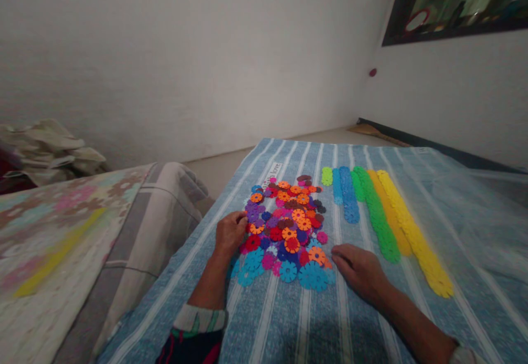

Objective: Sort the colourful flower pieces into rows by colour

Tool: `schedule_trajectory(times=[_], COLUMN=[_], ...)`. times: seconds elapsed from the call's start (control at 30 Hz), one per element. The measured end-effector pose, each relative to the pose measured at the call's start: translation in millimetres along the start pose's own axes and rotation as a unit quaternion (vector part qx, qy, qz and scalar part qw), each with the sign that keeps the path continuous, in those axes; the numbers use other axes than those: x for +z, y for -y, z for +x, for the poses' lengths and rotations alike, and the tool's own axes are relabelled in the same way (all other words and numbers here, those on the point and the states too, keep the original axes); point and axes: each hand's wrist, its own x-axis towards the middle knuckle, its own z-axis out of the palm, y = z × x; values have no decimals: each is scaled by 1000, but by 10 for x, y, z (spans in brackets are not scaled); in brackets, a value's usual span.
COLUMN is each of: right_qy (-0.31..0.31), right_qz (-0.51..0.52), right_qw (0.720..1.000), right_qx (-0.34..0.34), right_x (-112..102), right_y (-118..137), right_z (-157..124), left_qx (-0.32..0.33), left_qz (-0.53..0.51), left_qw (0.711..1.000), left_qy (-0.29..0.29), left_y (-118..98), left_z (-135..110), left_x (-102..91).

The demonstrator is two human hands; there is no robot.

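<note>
A pile of small flower-shaped plastic discs point(286, 226) in orange, red, purple, pink and blue lies on a blue striped cloth point(289, 320). My left hand point(230, 233) rests at the pile's left edge, fingers curled and pinching at the discs there; what it grips is too small to name. My right hand point(359, 269) lies flat on the cloth just right of the pile, fingers together and stretched toward the blue discs, holding nothing. To the right run sorted rows of discs: blue point(347, 194), green point(377, 215), orange point(390, 213) and yellow point(412, 232).
A folded patterned blanket point(82, 232) lies to the left of the cloth. Crumpled fabric point(45, 149) sits at the far left by the wall. White walls stand behind, with a dark-framed picture point(454, 1) at the upper right.
</note>
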Motion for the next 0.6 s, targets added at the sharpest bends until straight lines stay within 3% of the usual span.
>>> schedule_trajectory(times=[0.6], right_qy=[-3], right_qz=[5], right_qw=[1000], right_qx=[2], right_x=[2], right_y=[-9], right_z=[-8], left_qx=[7], left_qz=[-36], left_qw=[999], left_qy=[-23], left_y=[54], left_z=[9], left_x=[46])
